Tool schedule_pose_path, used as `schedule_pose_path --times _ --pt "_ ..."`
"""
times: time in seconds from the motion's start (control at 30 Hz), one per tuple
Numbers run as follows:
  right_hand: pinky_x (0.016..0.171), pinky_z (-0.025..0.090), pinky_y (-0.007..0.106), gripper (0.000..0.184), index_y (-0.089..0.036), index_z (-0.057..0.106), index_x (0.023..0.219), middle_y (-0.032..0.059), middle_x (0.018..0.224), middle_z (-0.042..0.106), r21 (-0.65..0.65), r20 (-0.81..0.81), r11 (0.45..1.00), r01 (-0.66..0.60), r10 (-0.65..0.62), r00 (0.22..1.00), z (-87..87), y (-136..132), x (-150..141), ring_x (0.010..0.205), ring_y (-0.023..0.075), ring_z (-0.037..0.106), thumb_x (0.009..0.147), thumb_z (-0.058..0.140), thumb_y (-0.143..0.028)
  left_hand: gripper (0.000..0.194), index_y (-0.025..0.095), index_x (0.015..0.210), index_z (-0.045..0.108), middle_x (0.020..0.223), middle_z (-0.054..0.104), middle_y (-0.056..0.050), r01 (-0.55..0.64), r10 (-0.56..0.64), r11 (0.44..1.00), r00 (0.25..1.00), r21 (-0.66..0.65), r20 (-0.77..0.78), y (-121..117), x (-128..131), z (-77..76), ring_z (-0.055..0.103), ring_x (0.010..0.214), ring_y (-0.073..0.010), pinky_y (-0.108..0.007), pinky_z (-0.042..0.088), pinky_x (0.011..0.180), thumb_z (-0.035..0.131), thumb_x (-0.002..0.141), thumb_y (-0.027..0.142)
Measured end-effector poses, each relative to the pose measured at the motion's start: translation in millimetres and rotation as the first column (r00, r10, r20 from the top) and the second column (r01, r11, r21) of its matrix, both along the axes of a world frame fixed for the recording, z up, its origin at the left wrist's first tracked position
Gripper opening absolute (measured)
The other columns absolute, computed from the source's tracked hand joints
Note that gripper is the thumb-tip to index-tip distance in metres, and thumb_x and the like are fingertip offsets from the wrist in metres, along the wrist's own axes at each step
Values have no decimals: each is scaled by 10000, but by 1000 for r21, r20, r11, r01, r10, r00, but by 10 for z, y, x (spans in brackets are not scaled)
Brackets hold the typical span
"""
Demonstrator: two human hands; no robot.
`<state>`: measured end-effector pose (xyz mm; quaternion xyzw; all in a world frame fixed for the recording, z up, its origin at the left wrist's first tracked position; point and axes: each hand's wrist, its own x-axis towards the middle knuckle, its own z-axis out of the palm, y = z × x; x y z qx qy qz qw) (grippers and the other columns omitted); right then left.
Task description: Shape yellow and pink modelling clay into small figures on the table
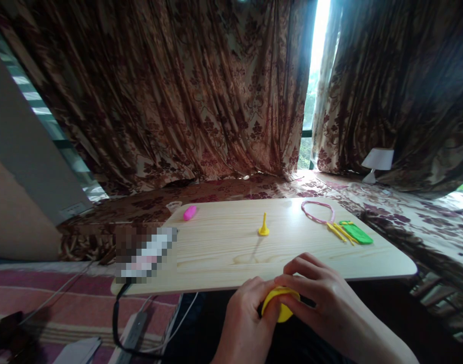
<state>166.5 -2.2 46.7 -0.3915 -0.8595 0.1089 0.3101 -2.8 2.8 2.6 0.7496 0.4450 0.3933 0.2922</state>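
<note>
Low in front of me, just off the table's near edge, both my hands hold a flattened, curved yellow piece of modelling clay (285,312). My left hand (250,316) has its thumb and fingers closed on the piece's left side. My right hand (318,289) pinches its upper right rim between thumb and fingers. Farther off, near the middle of the table, a small yellow clay form (264,226) stands upright, with a thin stem on a round base. Fingers cover part of the held piece.
The pale wooden table (216,253) carries a pink clay lump (189,213) at the far left. To the right lie a pink loop (318,203), thin yellow sticks (339,232) and a flat green piece (357,233). A blurred-out object (148,254) with a black cable sits at the left edge.
</note>
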Motion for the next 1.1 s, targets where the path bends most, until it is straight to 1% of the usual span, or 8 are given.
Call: schedule_pose_path --times 0.2,0.33,0.43,0.53,0.7,0.9,1.0,1.1 --pt "711 413 302 187 -257 644 965 20 835 570 -3 23 999 -48 48 999 5 2 -3 828 166 493 905 485 -179 218 221 905 684 806 632 -32 -40 43 999 996 28 -83 14 6 -9 580 809 -183 -254 433 717 487 869 308" --pt "748 427 311 136 -251 618 990 29 917 578 -14 0 1000 7 -7 1000 -15 -9 -10 879 178 501 884 535 -231 203 233 925 700 822 653 -28 -51 51 998 999 -22 1 20 15 -1 596 809 -179 -248 445 722 513 848 246" --pt "746 428 316 79 -229 616 882 31 922 579 -22 8 998 56 -56 998 -38 -7 -11 878 181 503 881 537 -232 227 247 982 694 850 666 -18 3 2 998 997 -67 77 9 23 -2 602 805 -165 -238 453 741 516 842 227" --pt "741 423 310 121 -220 609 814 22 885 576 -35 25 998 61 -60 998 -53 -3 -13 857 170 503 883 519 -178 252 251 1001 688 864 674 -2 35 -24 995 993 -97 112 -8 33 7 605 817 -157 -226 451 758 540 811 177" --pt "726 412 305 100 -220 606 822 12 871 574 -56 29 998 43 -41 999 -80 9 -20 847 167 495 870 540 -164 283 224 957 701 857 683 -3 14 2 992 992 -125 125 -25 54 41 611 828 -167 -226 450 750 566 744 96" --pt "731 405 317 144 -205 606 858 24 870 571 -50 6 998 30 -30 1000 -112 26 -15 855 173 479 903 476 -163 206 222 923 686 831 658 7 42 -26 990 992 -132 120 -22 40 21 595 791 -147 -221 439 739 537 798 154" --pt "739 407 307 166 -203 608 854 21 864 567 -63 -8 998 8 -8 1000 -110 31 -7 866 167 479 909 458 -157 156 199 838 685 779 639 -1 18 -7 990 997 -138 79 -29 41 36 581 740 -150 -229 433 696 538 797 163" --pt "738 410 290 134 -213 612 876 16 875 567 -88 -23 996 25 -27 999 -106 32 2 869 160 488 898 489 -163 148 187 834 686 772 635 -14 -24 31 990 998 -136 52 -30 50 37 583 738 -161 -240 430 691 545 791 170"
